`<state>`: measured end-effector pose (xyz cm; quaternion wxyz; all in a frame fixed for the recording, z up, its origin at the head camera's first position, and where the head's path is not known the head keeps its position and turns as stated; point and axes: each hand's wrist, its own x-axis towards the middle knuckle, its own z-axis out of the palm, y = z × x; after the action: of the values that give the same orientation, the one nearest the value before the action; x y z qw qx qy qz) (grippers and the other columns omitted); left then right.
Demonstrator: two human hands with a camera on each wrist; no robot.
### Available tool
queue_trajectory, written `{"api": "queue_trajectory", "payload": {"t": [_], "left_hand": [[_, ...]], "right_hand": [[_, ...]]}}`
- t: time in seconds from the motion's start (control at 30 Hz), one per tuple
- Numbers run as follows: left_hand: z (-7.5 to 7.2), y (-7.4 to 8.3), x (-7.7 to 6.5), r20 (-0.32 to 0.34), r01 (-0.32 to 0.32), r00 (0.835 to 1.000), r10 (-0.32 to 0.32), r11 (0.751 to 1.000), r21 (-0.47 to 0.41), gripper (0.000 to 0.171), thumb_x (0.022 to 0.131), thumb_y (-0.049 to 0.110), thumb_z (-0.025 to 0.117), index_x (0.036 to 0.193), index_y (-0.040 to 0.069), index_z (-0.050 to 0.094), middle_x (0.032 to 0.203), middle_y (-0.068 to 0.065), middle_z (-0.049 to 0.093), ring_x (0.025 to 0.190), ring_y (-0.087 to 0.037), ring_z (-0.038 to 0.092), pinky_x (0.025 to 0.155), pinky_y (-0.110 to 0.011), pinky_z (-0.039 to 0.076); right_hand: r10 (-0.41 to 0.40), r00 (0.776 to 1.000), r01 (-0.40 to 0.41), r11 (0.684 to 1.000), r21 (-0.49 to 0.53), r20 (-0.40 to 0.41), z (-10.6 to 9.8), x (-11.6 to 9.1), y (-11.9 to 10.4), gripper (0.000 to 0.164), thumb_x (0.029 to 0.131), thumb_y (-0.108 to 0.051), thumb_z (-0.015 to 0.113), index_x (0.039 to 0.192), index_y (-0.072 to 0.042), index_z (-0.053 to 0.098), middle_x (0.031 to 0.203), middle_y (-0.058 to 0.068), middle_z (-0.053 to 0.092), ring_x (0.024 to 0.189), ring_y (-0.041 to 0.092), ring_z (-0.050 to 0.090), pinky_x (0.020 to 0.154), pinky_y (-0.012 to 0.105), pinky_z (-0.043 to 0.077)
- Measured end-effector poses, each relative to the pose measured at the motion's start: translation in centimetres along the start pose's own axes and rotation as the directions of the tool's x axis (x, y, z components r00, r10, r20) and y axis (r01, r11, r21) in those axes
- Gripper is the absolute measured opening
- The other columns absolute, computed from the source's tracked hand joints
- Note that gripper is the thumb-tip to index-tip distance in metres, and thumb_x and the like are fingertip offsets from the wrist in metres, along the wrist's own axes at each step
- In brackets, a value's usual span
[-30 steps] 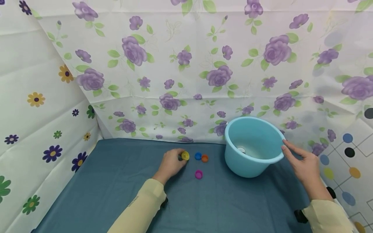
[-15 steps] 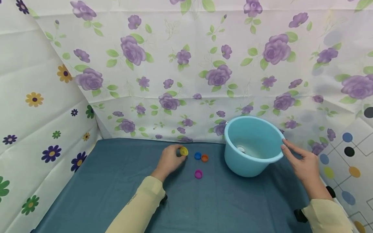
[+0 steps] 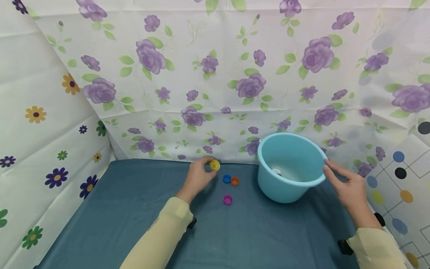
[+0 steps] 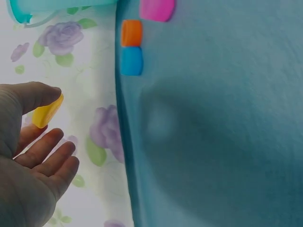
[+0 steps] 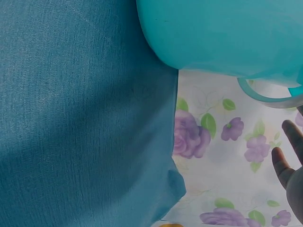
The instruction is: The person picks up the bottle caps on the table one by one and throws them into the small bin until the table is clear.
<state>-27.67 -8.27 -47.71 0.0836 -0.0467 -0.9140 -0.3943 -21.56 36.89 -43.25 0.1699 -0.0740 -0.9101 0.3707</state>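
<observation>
A small yellow bottle cap [image 3: 214, 165] is pinched between the thumb and index finger of my left hand [image 3: 196, 178], the hollow side showing in the head view. In the left wrist view the other fingers [image 4: 51, 156] are spread loosely below the cap. On the cloth to the right of this hand lie a blue cap [image 3: 227, 179] and an orange cap [image 3: 234, 181], side by side. A magenta cap [image 3: 227, 200] lies nearer to me. My right hand [image 3: 349, 192] holds the right rim of a light blue bucket [image 3: 282, 188] between thumb and fingertips.
Inside the bucket lies a small white round thing [image 3: 277, 171], partly hidden by the wall. A dark blue cloth [image 3: 255, 239] covers the table. Flowered sheets [image 3: 201, 74] stand close behind it, and patterned sheets line both sides.
My left hand has lifted the yellow cap up and away from me, toward the back edge of the cloth. The right hand stays at the bucket rim, and the other caps lie still.
</observation>
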Motion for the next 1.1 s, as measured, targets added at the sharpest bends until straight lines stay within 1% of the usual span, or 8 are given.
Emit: {"api": "queue_trajectory", "payload": {"t": [0.07,0.1,0.2,0.4,0.57,0.8,0.93,1.1], "left_hand": [[0.0,0.4,0.2,-0.005,-0.010,1.000,0.010,1.000,-0.017,0.042,0.077,0.023,0.076,0.117,0.023,0.063,0.116,0.004,0.063,0.115,-0.019,0.057,0.094,-0.038,0.049],[-0.1,0.7,0.3,-0.005,-0.016,1.000,0.016,1.000,-0.026,0.042,0.078,0.023,0.076,0.117,0.022,0.063,0.117,0.005,0.063,0.115,-0.019,0.057,0.094,-0.038,0.049],[-0.3,1.6,0.6,-0.006,-0.039,0.999,0.039,0.997,-0.065,0.043,0.078,0.024,0.075,0.119,0.021,0.062,0.118,0.005,0.063,0.116,-0.019,0.057,0.093,-0.038,0.050],[-0.7,3.5,0.9,-0.011,-0.108,0.994,0.107,0.988,-0.107,0.045,0.081,0.026,0.072,0.124,0.020,0.060,0.123,0.005,0.060,0.102,-0.010,0.061,0.081,-0.031,0.054],[-0.9,5.4,1.0,0.006,-0.124,0.992,0.127,0.979,-0.163,0.047,0.083,0.027,0.070,0.128,0.022,0.057,0.128,0.003,0.058,0.066,-0.013,0.062,0.060,-0.028,0.053],[-0.9,8.1,1.4,-0.017,-0.163,0.987,0.163,0.974,-0.157,0.045,0.083,0.030,0.070,0.126,0.025,0.058,0.127,0.008,0.058,0.121,-0.015,0.052,0.094,-0.038,0.050],[-0.9,9.5,1.8,-0.030,-0.198,0.980,0.195,0.968,-0.157,0.044,0.083,0.031,0.069,0.125,0.024,0.059,0.126,0.008,0.059,0.120,-0.015,0.053,0.096,-0.038,0.048],[-0.8,11.5,2.0,-0.056,-0.243,0.970,0.237,0.954,-0.174,0.042,0.082,0.028,0.070,0.123,0.022,0.060,0.125,0.007,0.060,0.119,-0.014,0.054,0.097,-0.036,0.048]], "right_hand": [[0.003,1.000,-0.003,1.000,-0.010,-0.005,0.0,0.0,0.0,0.040,0.086,-0.050,0.060,0.125,-0.042,0.057,0.132,-0.002,0.055,0.124,0.031,0.051,0.082,0.030,0.053],[0.001,1.000,-0.001,1.000,-0.005,-0.003,0.0,0.0,-0.1,0.040,0.086,-0.050,0.060,0.125,-0.041,0.057,0.132,-0.001,0.055,0.125,0.031,0.050,0.084,0.036,0.053],[0.005,1.000,-0.005,1.000,-0.008,-0.001,-0.1,0.0,-0.1,0.040,0.086,-0.051,0.059,0.125,-0.042,0.057,0.132,0.001,0.055,0.124,0.033,0.050,0.073,0.025,0.051],[0.013,1.000,-0.013,1.000,0.009,0.006,0.0,-0.1,-0.3,0.040,0.086,-0.052,0.059,0.125,-0.042,0.056,0.133,0.002,0.054,0.126,0.033,0.048,0.086,0.050,0.049],[0.014,1.000,-0.014,1.000,-0.001,-0.002,0.0,-0.1,-0.1,0.040,0.086,-0.052,0.059,0.125,-0.042,0.057,0.132,0.001,0.055,0.126,0.032,0.049,0.086,0.045,0.051],[0.024,1.000,-0.024,1.000,0.002,0.012,-0.1,-0.2,0.1,0.041,0.086,-0.053,0.058,0.126,-0.043,0.056,0.134,0.000,0.054,0.127,0.032,0.047,0.085,0.044,0.050],[0.021,1.000,-0.021,1.000,-0.001,0.014,-0.1,-0.2,0.0,0.041,0.086,-0.053,0.058,0.126,-0.043,0.056,0.134,0.000,0.054,0.127,0.032,0.048,0.083,0.039,0.052],[0.006,1.000,-0.007,0.999,0.041,0.017,-0.1,-0.2,-0.1,0.041,0.086,-0.052,0.058,0.126,-0.041,0.056,0.134,0.003,0.054,0.128,0.035,0.046,0.091,0.061,0.043]]}}
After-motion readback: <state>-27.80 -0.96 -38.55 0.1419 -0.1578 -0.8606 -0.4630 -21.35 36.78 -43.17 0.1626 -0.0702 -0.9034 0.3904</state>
